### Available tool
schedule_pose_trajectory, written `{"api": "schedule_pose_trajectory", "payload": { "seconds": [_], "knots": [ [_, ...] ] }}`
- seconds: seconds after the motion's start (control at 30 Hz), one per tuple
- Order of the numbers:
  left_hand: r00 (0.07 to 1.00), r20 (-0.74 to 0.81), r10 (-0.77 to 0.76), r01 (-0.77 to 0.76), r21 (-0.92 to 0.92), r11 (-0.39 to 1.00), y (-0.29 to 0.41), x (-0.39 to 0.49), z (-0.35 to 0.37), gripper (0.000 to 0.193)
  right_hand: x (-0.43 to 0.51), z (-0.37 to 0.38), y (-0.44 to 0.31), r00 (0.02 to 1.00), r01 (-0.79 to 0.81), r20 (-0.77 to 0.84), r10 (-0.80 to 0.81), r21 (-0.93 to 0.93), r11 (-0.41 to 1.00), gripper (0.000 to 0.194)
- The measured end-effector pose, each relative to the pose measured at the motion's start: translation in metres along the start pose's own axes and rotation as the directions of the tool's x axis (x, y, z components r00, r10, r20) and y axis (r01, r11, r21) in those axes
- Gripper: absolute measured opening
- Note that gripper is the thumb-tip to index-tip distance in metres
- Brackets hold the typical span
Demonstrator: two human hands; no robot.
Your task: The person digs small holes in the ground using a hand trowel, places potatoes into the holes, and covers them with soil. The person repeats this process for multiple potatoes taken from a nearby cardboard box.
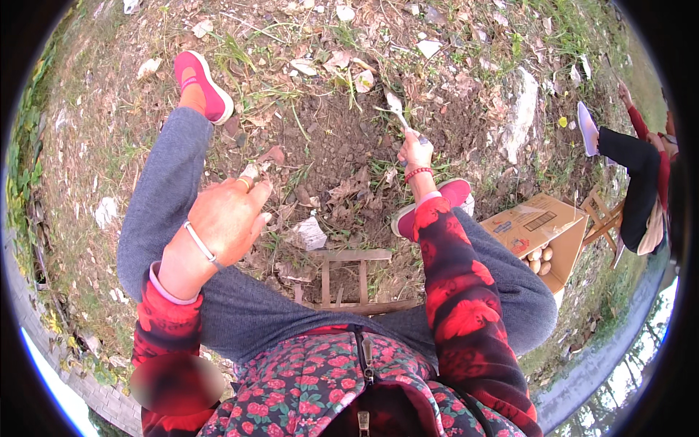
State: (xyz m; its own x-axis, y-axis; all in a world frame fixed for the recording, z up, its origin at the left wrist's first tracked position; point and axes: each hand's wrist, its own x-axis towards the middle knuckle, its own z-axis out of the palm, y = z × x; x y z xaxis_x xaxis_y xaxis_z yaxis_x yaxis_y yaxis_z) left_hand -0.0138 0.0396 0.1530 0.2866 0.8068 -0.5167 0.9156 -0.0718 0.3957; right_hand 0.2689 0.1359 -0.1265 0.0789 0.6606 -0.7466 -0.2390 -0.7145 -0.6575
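Observation:
My right hand (pixel 416 148) is closed around the handle of a small metal hand tool (pixel 395 105), its pale blade pointing away from me and resting at the edge of dug brown soil (pixel 333 131). On the other side, my left hand (pixel 232 210) hangs above the ground near my left knee, back upward. Its fingertips are by a pale, dirt-coloured lump (pixel 254 172); whether they grip it cannot be told. A reddish dry leaf (pixel 273 155) lies just beyond those fingers.
A cardboard box (pixel 535 218) holding several potato-like tubers (pixel 539 261) lies beyond my right knee. A wooden frame (pixel 349 255) is between my legs. Pale stone (pixel 519 114), dry leaves and grass cover the ground. At the far right sits another person (pixel 633 169) on a wooden chair.

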Motion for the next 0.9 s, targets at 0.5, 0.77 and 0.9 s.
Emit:
{"api": "schedule_pose_trajectory", "payload": {
  "seconds": [0.5,0.77,0.9],
  "knots": [
    [0.995,-0.052,0.081,-0.080,0.023,0.996,0.005,-0.002,-0.002,0.029,-0.026,-0.037,-0.008,0.984,0.160,0.004,-0.178,-0.454,0.877,0.021],
    [0.995,-0.050,0.081,-0.079,0.036,0.996,-0.003,-0.008,0.003,0.029,-0.056,-0.033,0.000,0.807,0.495,0.218,-0.549,-0.757,0.427,0.020],
    [0.998,-0.008,0.063,-0.062,0.030,0.998,-0.002,-0.008,0.004,0.030,-0.042,-0.001,-0.008,0.858,0.272,0.114,-0.501,-0.928,0.255,0.021]
  ]
}}
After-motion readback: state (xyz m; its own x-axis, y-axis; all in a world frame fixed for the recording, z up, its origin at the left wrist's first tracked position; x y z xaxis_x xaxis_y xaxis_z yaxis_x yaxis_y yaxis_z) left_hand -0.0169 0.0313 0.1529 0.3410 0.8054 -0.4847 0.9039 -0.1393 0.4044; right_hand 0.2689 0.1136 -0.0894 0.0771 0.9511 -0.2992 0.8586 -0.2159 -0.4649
